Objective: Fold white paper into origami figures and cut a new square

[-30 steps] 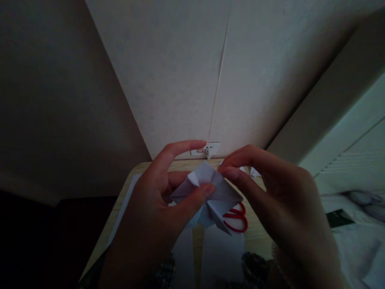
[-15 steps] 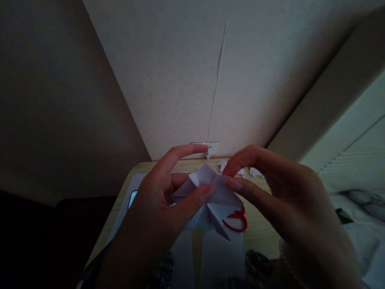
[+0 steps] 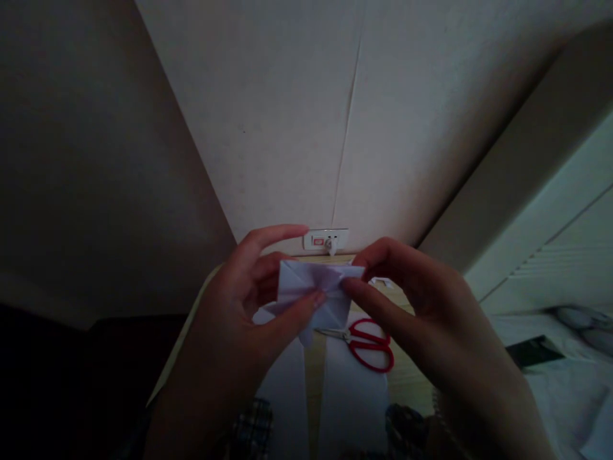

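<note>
Between my hands is a piece of folded white paper [image 3: 297, 281], held up above the table with creases across its face. My left hand [image 3: 253, 300] grips its left and lower part, the thumb pressed on the front and the index finger raised off it. At the right edge, my right hand [image 3: 412, 294] pinches the paper between thumb and fingers. Below the paper lie scissors with red handles [image 3: 371, 345], their blades pointing left and partly covered by the paper. White paper sheets [image 3: 352, 396] rest under the scissors on the wooden table [image 3: 313, 383].
Behind the table, a wall socket [image 3: 313, 241] has a white plug in it. Small folded white papers [image 3: 382, 282] lie at the table's back right. To the right, a dark green flat object [image 3: 535, 351] lies on white cloth.
The folded paper has turned from a spread, many-pointed shape to a flatter, roughly rectangular face. Both hands have shifted left, and more of the scissors shows.
</note>
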A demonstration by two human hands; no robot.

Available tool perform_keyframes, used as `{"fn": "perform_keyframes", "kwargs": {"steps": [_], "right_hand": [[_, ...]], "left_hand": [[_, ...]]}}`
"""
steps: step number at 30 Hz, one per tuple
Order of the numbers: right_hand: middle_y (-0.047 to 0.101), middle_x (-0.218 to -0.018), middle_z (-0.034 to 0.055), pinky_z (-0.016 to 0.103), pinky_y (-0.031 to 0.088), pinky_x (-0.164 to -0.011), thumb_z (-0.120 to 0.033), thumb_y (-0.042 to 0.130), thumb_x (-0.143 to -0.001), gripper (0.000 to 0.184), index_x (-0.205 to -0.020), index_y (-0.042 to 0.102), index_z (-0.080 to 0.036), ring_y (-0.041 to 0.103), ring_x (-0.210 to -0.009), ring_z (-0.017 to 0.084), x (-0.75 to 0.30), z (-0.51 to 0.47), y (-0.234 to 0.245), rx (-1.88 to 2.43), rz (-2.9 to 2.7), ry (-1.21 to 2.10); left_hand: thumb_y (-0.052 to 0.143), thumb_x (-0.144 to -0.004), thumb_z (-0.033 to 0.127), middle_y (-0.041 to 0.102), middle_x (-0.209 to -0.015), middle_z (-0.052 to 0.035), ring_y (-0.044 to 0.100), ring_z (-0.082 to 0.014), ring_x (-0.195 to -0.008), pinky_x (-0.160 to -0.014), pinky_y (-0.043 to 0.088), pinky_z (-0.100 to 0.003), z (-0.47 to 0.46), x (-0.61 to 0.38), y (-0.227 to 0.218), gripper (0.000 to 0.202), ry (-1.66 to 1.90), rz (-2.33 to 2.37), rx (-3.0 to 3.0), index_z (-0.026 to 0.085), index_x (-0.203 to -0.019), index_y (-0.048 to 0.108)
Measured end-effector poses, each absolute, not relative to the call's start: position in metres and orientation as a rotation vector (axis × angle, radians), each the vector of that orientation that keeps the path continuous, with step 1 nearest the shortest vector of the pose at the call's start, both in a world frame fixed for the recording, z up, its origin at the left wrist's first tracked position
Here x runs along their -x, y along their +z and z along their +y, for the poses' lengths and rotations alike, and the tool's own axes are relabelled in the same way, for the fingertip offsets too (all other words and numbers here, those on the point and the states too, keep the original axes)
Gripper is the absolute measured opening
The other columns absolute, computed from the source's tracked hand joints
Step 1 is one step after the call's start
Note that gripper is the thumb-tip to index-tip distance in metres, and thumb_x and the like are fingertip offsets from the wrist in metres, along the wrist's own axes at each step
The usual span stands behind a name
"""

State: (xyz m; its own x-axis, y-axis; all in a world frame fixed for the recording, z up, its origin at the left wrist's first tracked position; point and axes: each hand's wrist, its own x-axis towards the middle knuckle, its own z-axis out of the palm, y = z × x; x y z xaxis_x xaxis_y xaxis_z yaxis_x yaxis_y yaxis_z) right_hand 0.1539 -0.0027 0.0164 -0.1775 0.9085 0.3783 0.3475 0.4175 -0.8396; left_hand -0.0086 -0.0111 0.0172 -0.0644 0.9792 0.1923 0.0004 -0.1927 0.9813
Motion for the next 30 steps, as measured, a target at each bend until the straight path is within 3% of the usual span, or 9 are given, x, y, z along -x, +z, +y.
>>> {"fn": "perform_keyframes", "kwargs": {"steps": [7, 13, 18, 23, 30], "right_hand": [[0.067, -0.088, 0.0008, 0.029, 0.046, -0.074, -0.022, 0.065, -0.085, 0.01, -0.076, 0.06, -0.02, 0.062, -0.084, 0.017, -0.154, -0.001, 0.01, 1.088, -2.006, 0.725], [0.068, -0.09, 0.0008, 0.028, 0.049, -0.071, -0.038, 0.065, -0.085, 0.017, -0.087, 0.061, -0.022, 0.064, -0.086, 0.019, -0.16, -0.003, 0.014, 1.063, -1.923, 0.749], [0.064, -0.078, 0.0004, 0.029, 0.047, -0.071, -0.032, 0.061, -0.088, 0.019, -0.073, 0.058, -0.021, 0.062, -0.079, 0.018, -0.159, -0.003, 0.017, 1.11, -1.878, 0.733], [0.06, -0.072, -0.0014, 0.026, 0.043, -0.063, -0.029, 0.059, -0.09, 0.021, -0.071, 0.056, -0.02, 0.058, -0.069, 0.014, -0.151, -0.004, 0.016, 1.108, -1.742, 0.647], [0.061, -0.073, -0.0014, 0.026, 0.044, -0.064, -0.028, 0.062, -0.089, 0.017, -0.074, 0.058, -0.021, 0.058, -0.071, 0.014, -0.145, -0.006, 0.014, 1.044, -1.605, 0.658]], "left_hand": [[0.076, -0.065, 0.015, 0.065, -0.069, 0.0094, 0.066, -0.0107, -0.062, -0.06, 0.053, -0.018, -0.011, 0.007, 0.017, 0.045, 1.519, 1.182, -1.31, 0.031, -0.105, 0.063], [0.074, -0.067, 0.015, 0.066, -0.068, 0.0089, 0.069, -0.013, -0.066, -0.064, 0.054, -0.02, -0.011, 0.006, 0.018, 0.046, 1.487, 1.214, -1.354, 0.03, -0.108, 0.06], [0.077, -0.067, 0.016, 0.071, -0.073, 0.0051, 0.07, -0.016, -0.065, -0.059, 0.054, -0.022, -0.015, 0.006, 0.023, 0.051, 1.401, 1.223, -1.352, 0.028, -0.114, 0.06], [0.077, -0.064, 0.013, 0.072, -0.085, 0.0067, 0.071, -0.0152, -0.067, -0.055, 0.054, -0.019, -0.017, 0.004, 0.023, 0.059, 1.428, 1.147, -1.226, 0.034, -0.116, 0.058], [0.077, -0.064, 0.014, 0.072, -0.075, 0.0084, 0.071, -0.0144, -0.068, -0.06, 0.055, -0.019, -0.016, 0.001, 0.025, 0.054, 1.38, 1.092, -1.118, 0.03, -0.112, 0.057]]}}
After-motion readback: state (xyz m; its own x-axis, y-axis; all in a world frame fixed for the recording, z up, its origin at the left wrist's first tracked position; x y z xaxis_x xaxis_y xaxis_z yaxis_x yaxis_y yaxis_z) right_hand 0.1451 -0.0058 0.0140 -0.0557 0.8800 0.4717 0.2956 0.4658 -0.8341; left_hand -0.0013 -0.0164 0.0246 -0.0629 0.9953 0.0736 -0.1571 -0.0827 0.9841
